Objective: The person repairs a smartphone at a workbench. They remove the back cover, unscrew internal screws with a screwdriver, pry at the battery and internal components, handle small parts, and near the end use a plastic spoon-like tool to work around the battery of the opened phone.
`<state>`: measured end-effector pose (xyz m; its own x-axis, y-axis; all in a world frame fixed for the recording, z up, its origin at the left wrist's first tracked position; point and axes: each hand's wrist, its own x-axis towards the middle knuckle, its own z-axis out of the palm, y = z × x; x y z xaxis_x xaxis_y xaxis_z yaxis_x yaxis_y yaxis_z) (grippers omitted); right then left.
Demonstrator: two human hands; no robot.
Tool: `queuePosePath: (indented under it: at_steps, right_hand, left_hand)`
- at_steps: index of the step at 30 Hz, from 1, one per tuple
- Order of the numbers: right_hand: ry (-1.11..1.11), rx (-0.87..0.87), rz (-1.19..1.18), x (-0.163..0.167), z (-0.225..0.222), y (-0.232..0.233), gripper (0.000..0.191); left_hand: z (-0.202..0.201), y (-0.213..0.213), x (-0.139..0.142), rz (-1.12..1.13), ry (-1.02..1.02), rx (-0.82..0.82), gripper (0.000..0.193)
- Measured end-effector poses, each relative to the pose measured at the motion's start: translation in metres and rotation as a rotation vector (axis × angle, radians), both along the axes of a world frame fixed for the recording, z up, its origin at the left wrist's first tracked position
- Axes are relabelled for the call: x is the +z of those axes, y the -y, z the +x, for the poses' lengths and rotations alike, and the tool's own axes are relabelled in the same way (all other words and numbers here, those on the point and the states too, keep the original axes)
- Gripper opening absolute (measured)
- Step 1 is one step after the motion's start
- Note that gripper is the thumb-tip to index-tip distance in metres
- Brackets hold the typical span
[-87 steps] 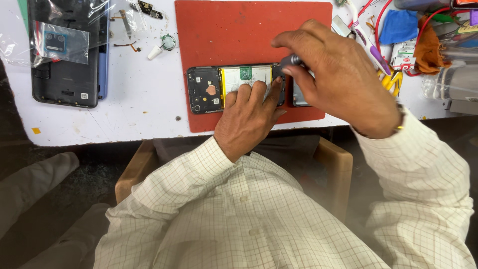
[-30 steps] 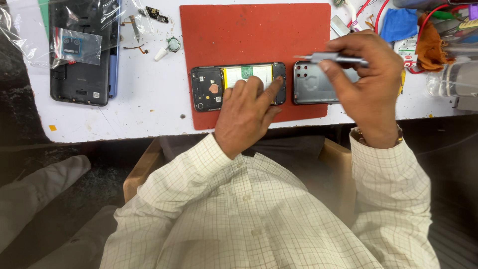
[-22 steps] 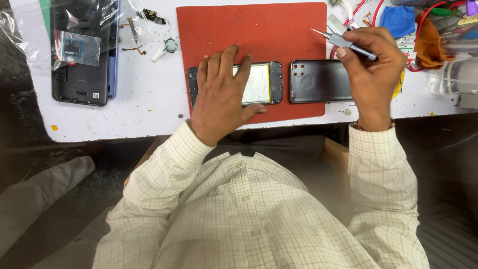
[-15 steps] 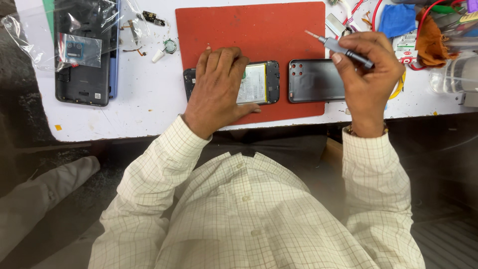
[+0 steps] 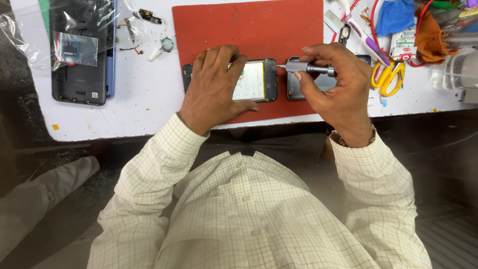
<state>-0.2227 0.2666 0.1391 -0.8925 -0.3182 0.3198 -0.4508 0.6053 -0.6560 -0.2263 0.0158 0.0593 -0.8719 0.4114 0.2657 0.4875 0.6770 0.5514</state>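
Phone (image 5: 255, 80), opened, lies on the red mat (image 5: 249, 30) near its front edge. Left hand (image 5: 215, 82) rests flat over it, fingers spread. Right hand (image 5: 334, 84) pinches a screwdriver (image 5: 304, 67), tip at the phone's right edge; back cover (image 5: 326, 82) beneath it.

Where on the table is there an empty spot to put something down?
The upper half of the red mat is bare, above the left hand and the open phone. White table shows between the dark phone in plastic and the mat. The right end is crowded: yellow scissors, blue cloth, cables, beside the right hand with its screwdriver.
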Motion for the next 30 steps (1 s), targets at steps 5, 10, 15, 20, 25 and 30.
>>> queuePosePath:
  at_steps: [5,10,15,20,25,30]
  right_hand:
    - [-0.03,0.055,0.063,-0.001,-0.009,0.002,0.024]
    - [-0.03,0.05,0.077,0.0,-0.01,0.001,0.025]
    - [-0.029,0.085,0.096,0.005,-0.01,0.001,0.027]
    - [-0.016,0.105,0.111,0.006,-0.011,0.004,0.03]
    - [-0.032,0.113,0.129,0.003,-0.013,0.004,0.03]
    - [0.002,0.122,0.119,0.009,-0.014,0.009,0.03]
  left_hand:
    - [0.002,-0.001,-0.001,0.002,-0.001,0.008,0.098]
    - [0.002,-0.004,-0.001,-0.007,0.002,0.014,0.098]
    - [0.002,-0.006,0.0,-0.013,0.022,0.019,0.097]
    - [0.002,-0.005,0.0,-0.009,0.025,0.021,0.098]
    - [0.002,-0.005,0.0,-0.007,0.017,0.021,0.099]
    - [0.003,-0.006,0.0,-0.008,0.029,0.021,0.098]
